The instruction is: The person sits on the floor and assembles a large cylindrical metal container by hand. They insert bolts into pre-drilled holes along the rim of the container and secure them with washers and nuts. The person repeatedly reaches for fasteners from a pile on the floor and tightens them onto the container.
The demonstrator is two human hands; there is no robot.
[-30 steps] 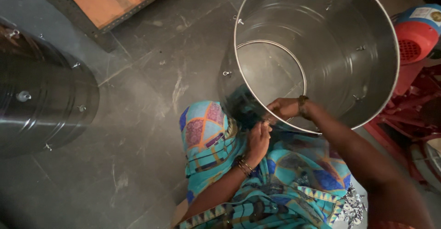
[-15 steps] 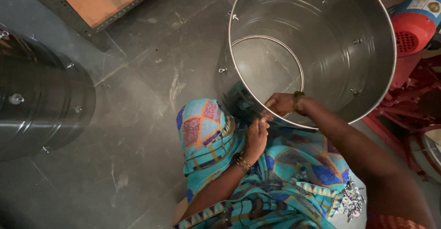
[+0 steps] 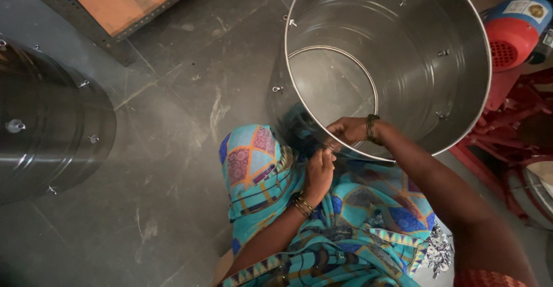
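Both hands pinch steel drum rim, L outside, R inside; 2nd drum left.

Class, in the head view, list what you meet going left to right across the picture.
Steel drum lying on its side → left hand → right hand at the open steel drum's rim → red and blue motor.

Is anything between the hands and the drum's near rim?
Nothing visible. The right hand reaches over the drum rim from inside; the left hand is at the same spot from outside. Whether they pinch something small is unclear.
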